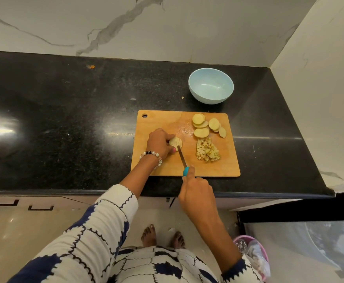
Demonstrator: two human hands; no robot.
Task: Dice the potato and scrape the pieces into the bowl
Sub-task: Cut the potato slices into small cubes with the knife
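On the wooden cutting board [159,123] my left hand [160,142] holds down a round potato slice [176,141] that shows cut lines. My right hand [196,190] grips a knife [181,158] by its blue handle, index finger along the top, blade tip at the slice's right edge. A heap of diced potato [207,152] lies to the right of the knife. Several uncut round potato slices [207,126] lie at the board's far right. An empty light-blue bowl [211,85] stands on the counter just behind the board.
The black stone counter [65,119] runs far to the left, with a small orange scrap [91,66] near the marble back wall. A wall closes the right side. A pink bin [255,256] stands on the floor at lower right.
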